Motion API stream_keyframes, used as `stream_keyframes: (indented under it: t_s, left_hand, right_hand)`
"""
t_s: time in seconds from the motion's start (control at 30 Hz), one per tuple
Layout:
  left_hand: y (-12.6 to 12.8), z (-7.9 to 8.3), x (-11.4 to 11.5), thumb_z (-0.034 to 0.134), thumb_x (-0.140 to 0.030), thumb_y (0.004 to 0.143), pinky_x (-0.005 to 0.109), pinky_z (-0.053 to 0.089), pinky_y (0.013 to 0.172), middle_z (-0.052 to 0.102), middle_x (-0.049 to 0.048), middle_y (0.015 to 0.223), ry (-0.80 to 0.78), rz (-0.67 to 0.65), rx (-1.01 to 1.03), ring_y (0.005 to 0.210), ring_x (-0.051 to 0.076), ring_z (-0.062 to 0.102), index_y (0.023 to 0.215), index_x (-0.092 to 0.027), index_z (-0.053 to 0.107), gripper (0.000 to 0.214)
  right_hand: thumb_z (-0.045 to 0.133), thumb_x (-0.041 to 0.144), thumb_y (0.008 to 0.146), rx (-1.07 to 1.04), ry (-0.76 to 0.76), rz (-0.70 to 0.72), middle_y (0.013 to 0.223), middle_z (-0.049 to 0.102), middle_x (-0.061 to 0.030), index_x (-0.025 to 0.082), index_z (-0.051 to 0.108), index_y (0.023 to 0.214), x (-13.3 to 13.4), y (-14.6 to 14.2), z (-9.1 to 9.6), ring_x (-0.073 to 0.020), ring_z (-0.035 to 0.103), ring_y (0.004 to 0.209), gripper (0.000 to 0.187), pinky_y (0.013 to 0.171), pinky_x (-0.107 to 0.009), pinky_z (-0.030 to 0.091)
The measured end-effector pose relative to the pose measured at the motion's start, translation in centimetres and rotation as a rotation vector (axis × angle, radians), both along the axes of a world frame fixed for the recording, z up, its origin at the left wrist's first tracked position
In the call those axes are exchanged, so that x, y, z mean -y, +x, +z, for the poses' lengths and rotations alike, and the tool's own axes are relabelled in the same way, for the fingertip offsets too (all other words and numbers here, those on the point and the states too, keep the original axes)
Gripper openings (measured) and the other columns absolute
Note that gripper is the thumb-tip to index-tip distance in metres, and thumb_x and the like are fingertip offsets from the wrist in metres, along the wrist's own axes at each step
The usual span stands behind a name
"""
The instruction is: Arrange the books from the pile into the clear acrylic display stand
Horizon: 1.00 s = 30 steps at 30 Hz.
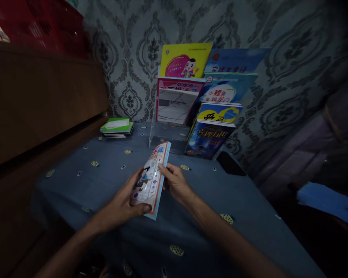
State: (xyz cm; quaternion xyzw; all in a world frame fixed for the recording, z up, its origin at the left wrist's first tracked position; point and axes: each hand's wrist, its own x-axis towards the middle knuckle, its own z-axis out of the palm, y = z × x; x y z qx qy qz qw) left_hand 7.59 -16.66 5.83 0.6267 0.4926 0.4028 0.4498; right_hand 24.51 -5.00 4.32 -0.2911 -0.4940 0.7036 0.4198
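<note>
A children's book (150,177) with a cartoon figure on its cover is held tilted above the cloth, between both hands. My left hand (127,200) is closed round its left and lower side, thumb across the bottom of the cover. On the right edge, my right hand (175,181) pinches the book with thumb on top; its other fingers are partly hidden. Behind it stands a clear tiered book rack (152,133). A yellow book (174,58) and a pink-bordered book (176,104) fill its left column. The right column bears several books, with a dark blue book (208,141) in front.
A small stack of books (117,127) with a green one on top lies at the back left. Right of the rack is a flat black object (230,164). A wooden cabinet (43,104) with a red crate (46,29) borders the left, and a patterned wall (130,77) stands behind.
</note>
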Motion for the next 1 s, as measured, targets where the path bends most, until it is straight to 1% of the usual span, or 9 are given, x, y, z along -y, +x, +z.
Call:
stream_keyframes:
  t_s: [0.07,0.13,0.2,0.27,0.37,0.53,0.7,0.83,1.0]
  left_hand:
    - [0.0,0.0,-0.6,0.070,-0.053,0.079,0.048,0.030,0.118,0.023,0.0152,0.161,-0.048,0.028,0.108,0.147,0.035,0.023,0.156,-0.018,0.017,0.100]
    - [0.0,0.1,-1.1,0.072,-0.050,0.079,0.046,0.037,0.114,0.030,0.0157,0.158,-0.063,0.052,0.127,0.143,0.034,0.030,0.155,-0.017,0.018,0.099]
    - [0.0,0.4,-1.4,0.071,-0.050,0.079,0.043,0.048,0.102,0.037,0.0164,0.153,-0.098,0.050,0.135,0.133,0.033,0.043,0.155,-0.019,0.017,0.098]
    - [-0.2,0.8,-1.5,0.071,-0.050,0.079,0.039,0.056,0.086,0.046,0.0166,0.144,-0.148,0.027,0.153,0.118,0.031,0.054,0.155,-0.021,0.017,0.098]
    - [-0.7,1.1,-1.6,0.074,-0.047,0.077,0.033,0.057,0.074,0.053,0.0159,0.135,-0.174,0.024,0.169,0.106,0.028,0.059,0.155,-0.020,0.016,0.100]
    - [-1.8,1.2,-1.8,0.075,-0.046,0.074,0.033,0.056,0.075,0.056,0.0152,0.132,-0.172,0.067,0.153,0.107,0.029,0.059,0.155,-0.019,0.020,0.101]
    - [-2.8,1.3,-2.1,0.074,-0.048,0.074,0.034,0.056,0.079,0.046,0.0165,0.145,-0.194,0.105,0.135,0.116,0.032,0.056,0.155,-0.019,0.020,0.101]
    - [-3.3,1.5,-2.2,0.073,-0.047,0.075,0.037,0.055,0.084,0.044,0.0159,0.149,-0.195,0.110,0.117,0.120,0.033,0.054,0.154,-0.020,0.023,0.098]
    - [-3.5,1.4,-2.2,0.073,-0.046,0.076,0.041,0.052,0.095,0.044,0.0151,0.150,-0.151,0.115,0.110,0.132,0.035,0.046,0.153,-0.019,0.027,0.094]
  right_hand:
    - [0.084,0.054,0.061,-0.049,-0.038,0.008,0.055,0.060,0.0046,0.017,0.067,0.077,0.0,-0.6,-0.2,-0.0072,0.048,0.042,0.044,0.037,-0.018,0.037]
    - [0.085,0.053,0.061,-0.088,-0.056,0.034,0.056,0.061,0.0049,0.018,0.067,0.079,-0.1,-1.3,-0.4,-0.0074,0.050,0.042,0.043,0.039,-0.019,0.041]
    - [0.086,0.051,0.062,-0.117,-0.064,0.070,0.060,0.064,0.0038,0.018,0.067,0.081,-0.3,-1.9,-0.6,-0.0087,0.054,0.045,0.042,0.043,-0.020,0.045]
    - [0.086,0.049,0.062,-0.138,-0.076,0.107,0.065,0.068,0.0023,0.018,0.067,0.083,-0.6,-2.4,-0.7,-0.0101,0.059,0.050,0.042,0.047,-0.020,0.049]
    - [0.087,0.047,0.062,-0.151,-0.096,0.154,0.072,0.071,0.0008,0.019,0.068,0.086,-0.8,-2.8,-0.7,-0.0116,0.063,0.056,0.041,0.053,-0.022,0.054]
    - [0.085,0.043,0.067,-0.173,-0.060,0.236,0.082,0.074,-0.0016,0.020,0.071,0.094,-1.0,-2.9,-0.7,-0.0151,0.069,0.068,0.038,0.063,-0.026,0.059]
    - [0.080,0.041,0.074,-0.187,0.012,0.321,0.095,0.074,-0.0054,0.019,0.071,0.100,-1.4,-3.3,-0.6,-0.0187,0.070,0.085,0.035,0.070,-0.028,0.060]
    - [0.079,0.040,0.076,-0.185,0.021,0.333,0.096,0.073,-0.0058,0.018,0.071,0.102,-1.7,-3.6,-0.7,-0.0190,0.070,0.088,0.034,0.070,-0.027,0.060]
    - [0.078,0.039,0.077,-0.184,0.016,0.356,0.096,0.074,-0.0052,0.018,0.071,0.102,-1.8,-3.6,-0.9,-0.0167,0.070,0.081,0.034,0.069,-0.027,0.060]
